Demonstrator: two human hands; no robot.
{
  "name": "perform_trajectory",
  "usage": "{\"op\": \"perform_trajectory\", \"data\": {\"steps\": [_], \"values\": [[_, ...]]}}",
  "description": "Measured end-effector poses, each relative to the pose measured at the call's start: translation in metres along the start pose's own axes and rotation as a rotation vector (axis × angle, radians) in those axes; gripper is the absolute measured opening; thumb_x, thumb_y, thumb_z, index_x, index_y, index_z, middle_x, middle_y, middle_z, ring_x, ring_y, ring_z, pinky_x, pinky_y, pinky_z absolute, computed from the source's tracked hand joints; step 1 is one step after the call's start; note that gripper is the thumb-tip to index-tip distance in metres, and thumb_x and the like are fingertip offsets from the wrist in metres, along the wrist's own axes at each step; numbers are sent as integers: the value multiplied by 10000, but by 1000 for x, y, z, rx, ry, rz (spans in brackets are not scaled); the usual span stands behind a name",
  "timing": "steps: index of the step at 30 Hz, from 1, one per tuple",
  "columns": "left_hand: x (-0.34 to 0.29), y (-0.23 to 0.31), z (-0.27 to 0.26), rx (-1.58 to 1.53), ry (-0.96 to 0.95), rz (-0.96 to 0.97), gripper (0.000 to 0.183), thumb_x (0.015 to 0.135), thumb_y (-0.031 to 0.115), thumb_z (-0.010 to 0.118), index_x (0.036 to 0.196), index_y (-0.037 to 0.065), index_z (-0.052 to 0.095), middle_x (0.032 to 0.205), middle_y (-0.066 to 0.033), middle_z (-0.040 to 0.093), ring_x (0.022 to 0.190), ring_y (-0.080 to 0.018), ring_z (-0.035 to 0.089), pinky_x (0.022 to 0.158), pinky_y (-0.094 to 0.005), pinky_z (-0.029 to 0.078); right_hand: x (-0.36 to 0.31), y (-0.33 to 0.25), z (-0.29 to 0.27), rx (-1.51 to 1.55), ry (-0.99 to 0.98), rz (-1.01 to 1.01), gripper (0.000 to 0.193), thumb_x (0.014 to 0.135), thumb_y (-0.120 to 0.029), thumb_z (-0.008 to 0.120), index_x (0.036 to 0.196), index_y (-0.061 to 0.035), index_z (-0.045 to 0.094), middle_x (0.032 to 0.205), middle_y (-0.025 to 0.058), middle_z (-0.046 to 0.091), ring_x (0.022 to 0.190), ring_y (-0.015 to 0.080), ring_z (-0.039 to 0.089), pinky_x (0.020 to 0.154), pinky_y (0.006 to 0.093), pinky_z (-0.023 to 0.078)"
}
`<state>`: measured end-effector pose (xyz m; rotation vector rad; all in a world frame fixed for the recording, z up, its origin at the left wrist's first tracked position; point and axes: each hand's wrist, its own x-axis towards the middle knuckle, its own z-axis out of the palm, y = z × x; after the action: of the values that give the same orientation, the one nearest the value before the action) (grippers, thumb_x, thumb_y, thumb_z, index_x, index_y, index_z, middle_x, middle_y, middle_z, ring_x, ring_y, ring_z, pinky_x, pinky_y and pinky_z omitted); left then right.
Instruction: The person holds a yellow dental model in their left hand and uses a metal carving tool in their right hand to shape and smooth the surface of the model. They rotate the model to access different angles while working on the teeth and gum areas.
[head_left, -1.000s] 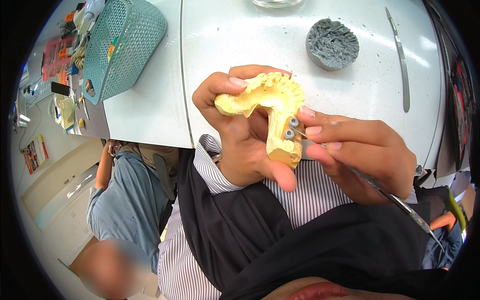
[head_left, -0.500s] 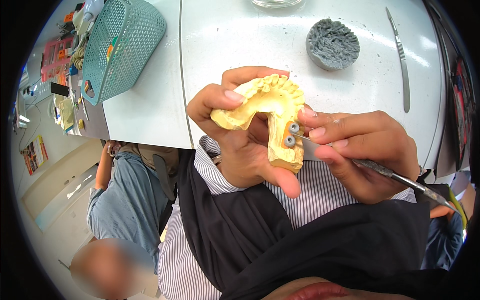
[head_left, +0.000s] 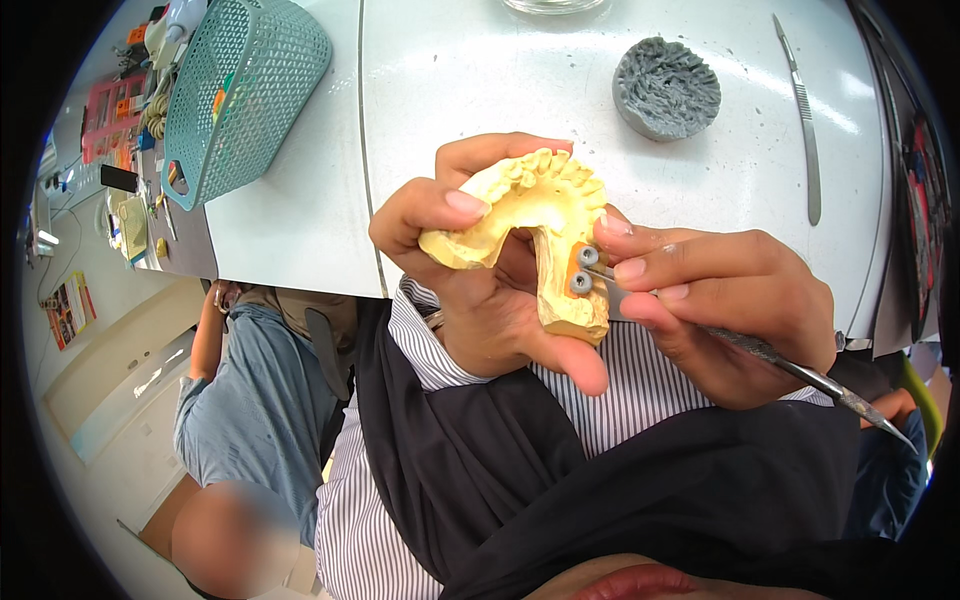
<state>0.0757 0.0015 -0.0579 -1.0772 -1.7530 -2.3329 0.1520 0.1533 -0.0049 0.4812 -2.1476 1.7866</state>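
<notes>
My left hand [head_left: 470,290] is closed round a yellow plaster dental model [head_left: 540,207], a horseshoe arch with moulded teeth. On its right limb two small grey ring-shaped pieces [head_left: 581,284] sit on an orange patch [head_left: 573,262]. In my right hand [head_left: 740,300] a metal dental carving tool [head_left: 750,345] is pinched like a pen, its thin tip at the upper grey piece. Whether the tip touches that piece, I cannot tell. The tool's other pointed end sticks out at the lower right, past my palm. My right fingertips rest close against the model's side.
Beyond my hands lies a round block of grey wax [head_left: 667,88] with a carved top. A scalpel-like knife [head_left: 803,120] lies on the white table [head_left: 450,80] to its right. A teal mesh basket [head_left: 250,100] stands at the left. Another person [head_left: 255,400] sits at the lower left.
My right hand and the tool have shifted slightly, the tool's rear end dropping lower. The model has barely moved. The other person's head has moved a little to the right.
</notes>
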Motion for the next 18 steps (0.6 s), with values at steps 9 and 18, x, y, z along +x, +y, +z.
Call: {"op": "perform_trajectory", "data": {"steps": [9,18], "values": [[-1,1,0,28,0,4,735,632,167,759,1134,160,223,1090,-292,454,943,-289,570,721,-287,546,0,0,2,-14,32,7,268,737,99,642,928,7,480,923,185,582,929,350,617,819,410,532],[1,4,1,45,-4,0,708,654,105,759,1120,167,229,1076,-301,468,924,-287,582,700,-279,555,6,-2,-9,-27,-97,47,217,765,88,613,919,14,480,904,191,577,902,339,626,822,416,531]]}}
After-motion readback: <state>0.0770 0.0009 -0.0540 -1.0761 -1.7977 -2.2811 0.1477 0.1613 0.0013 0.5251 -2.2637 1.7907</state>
